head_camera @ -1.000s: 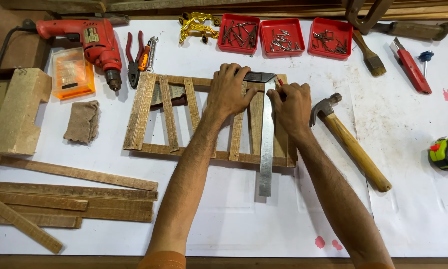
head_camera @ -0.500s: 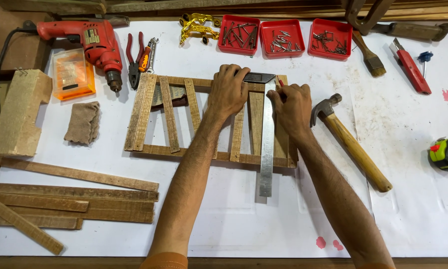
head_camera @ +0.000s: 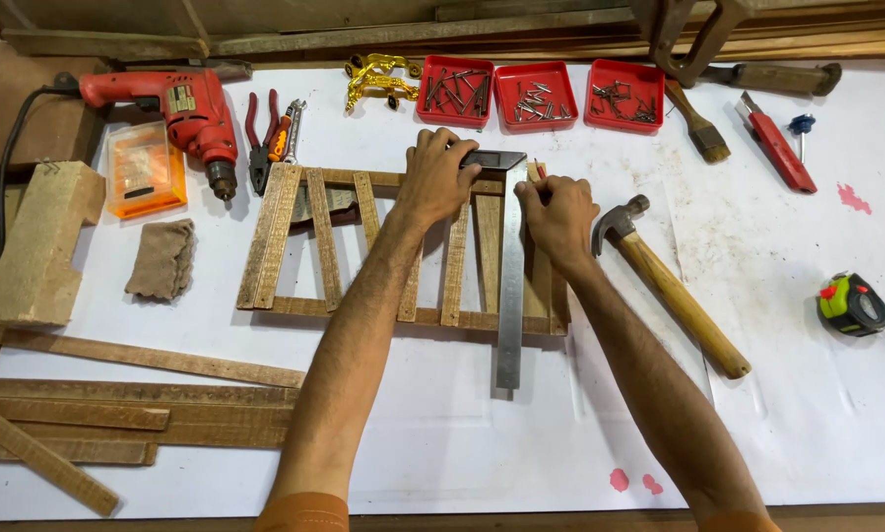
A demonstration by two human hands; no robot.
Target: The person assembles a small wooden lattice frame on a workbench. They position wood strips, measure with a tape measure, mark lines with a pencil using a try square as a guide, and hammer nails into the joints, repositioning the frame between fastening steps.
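Watching from the head view; wooden slat frame (head_camera: 363, 246) lies flat on the white-covered counter (head_camera: 777, 414), centre of the view, its rails running 9 to 3 o'clock and its slats 12 to 6.

Steel try square (head_camera: 510, 286) rests on the frame's right part; its blade's long axis runs 12 to 6 o'clock, its 6 o'clock end overhanging the lower rail onto the counter; its stock sits at the 12 o'clock end against the upper rail.

Left hand (head_camera: 440, 177) is pressed down, fingers spread and curled over the stock and upper rail, pinning the square; right hand (head_camera: 560, 209) sits just at 3 o'clock of the blade, clenched around a thin pencil (head_camera: 539, 168) whose tip stands up at 12 o'clock of the knuckles.

The relation that counts: the blade's edge lies touching or just beside the right hand at its 9 o'clock, so the right hand is the nearer to the marking edge; the left is nearer to the stock.

Hammer (head_camera: 674, 291) lies at 3 o'clock of the right hand, apart from it.

Against the two earlier frames: hands, square and frame sit much as they did; I cannot make out any clear shift.
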